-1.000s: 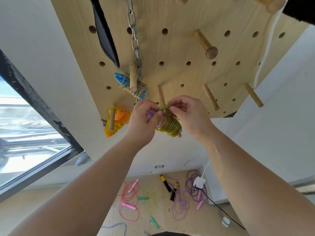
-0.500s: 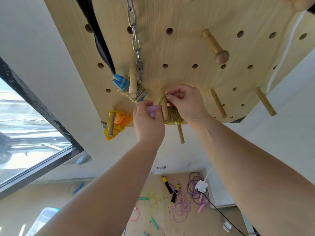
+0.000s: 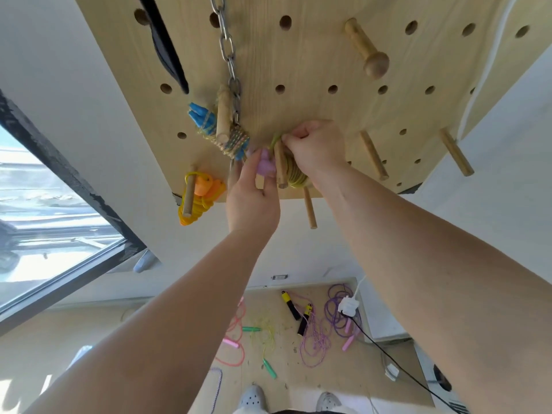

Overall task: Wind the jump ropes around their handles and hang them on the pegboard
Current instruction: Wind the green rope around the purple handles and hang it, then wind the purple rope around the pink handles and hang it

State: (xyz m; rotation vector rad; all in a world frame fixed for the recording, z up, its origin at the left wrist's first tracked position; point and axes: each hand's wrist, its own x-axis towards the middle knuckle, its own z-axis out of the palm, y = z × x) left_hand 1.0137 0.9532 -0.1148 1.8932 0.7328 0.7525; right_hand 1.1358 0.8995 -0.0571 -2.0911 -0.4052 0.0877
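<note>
Hanging is the step in hand: the right hand (image 3: pixel 316 147) pinches the wound yellow rope (image 3: pixel 295 179) by its loop at the peg (image 3: pixel 280 168) on the pegboard (image 3: pixel 328 55), the left hand (image 3: pixel 254 201) grips its purple handle (image 3: pixel 265 166) just beside the peg, and next the loop likely needs seating before both let go.

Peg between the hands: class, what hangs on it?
A yellow-green wound rope, loop at the base of the peg. Left hand holds its lilac handle; right hand pinches the loop, partly covering it.
</note>
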